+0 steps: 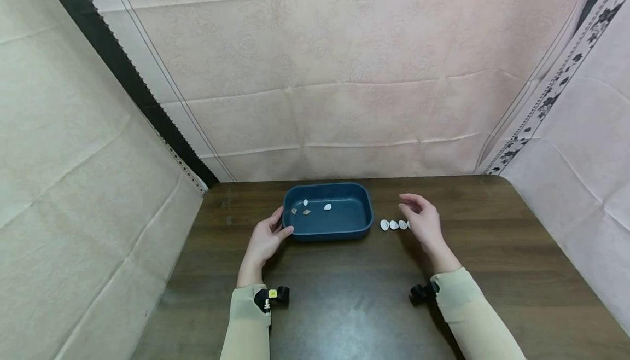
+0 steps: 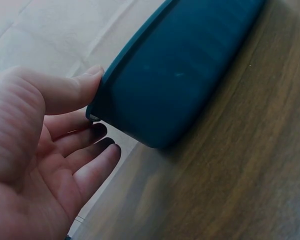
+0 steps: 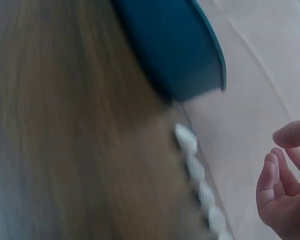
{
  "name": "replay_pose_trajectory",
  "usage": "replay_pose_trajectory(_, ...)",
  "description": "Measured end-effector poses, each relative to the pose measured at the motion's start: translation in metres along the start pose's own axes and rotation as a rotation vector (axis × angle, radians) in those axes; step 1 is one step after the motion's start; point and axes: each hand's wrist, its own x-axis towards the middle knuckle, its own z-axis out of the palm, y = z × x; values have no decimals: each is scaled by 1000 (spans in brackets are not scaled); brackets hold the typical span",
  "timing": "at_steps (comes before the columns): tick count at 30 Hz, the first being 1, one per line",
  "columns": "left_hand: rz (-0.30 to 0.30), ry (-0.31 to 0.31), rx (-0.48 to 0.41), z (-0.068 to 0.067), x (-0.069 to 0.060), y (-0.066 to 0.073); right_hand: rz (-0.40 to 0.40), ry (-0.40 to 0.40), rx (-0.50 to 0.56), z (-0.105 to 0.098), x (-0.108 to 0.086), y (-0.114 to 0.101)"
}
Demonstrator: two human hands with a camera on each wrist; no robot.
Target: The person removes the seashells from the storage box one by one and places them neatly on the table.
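Note:
A dark blue rectangular tray [image 1: 327, 236] sits on the table, with several small shells scattered on its floor, among them a white shell [image 1: 327, 207] and a brownish shell [image 1: 307, 212]. My left hand [image 1: 266, 239] grips the tray's left end, the thumb at the rim in the left wrist view. Right of the tray runs a row of white shells [image 1: 394, 225]; its right end is hidden behind my right hand. The right hand [image 1: 422, 221] hovers over that end with bent fingers, and no object shows between thumb and fingers in the right wrist view.
The brown wooden table [image 1: 339, 300] ends at a pale cloth backdrop [image 1: 354, 114] just behind the tray. Cloth walls also stand on the left [image 1: 98, 185] and right. A small black camera [image 1: 276, 296] is strapped to each wrist.

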Motion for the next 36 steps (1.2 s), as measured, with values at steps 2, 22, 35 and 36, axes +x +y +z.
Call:
replay_pose_trajectory(2,-4,1,3,0,0,0,-41,-20,17,10,-1,-6)
replay_pose_trajectory(22,-9,3,7,0,-1,1,-185,-257,-41,83,-5,-41)
replay_pose_trajectory(35,4,-5,-8,0,0,-1,-143,-361,-88,107,2,-53)
replay_pose_trajectory(36,7,-5,-7,0,0,-1,-138,-371,-89,108,2,-54)
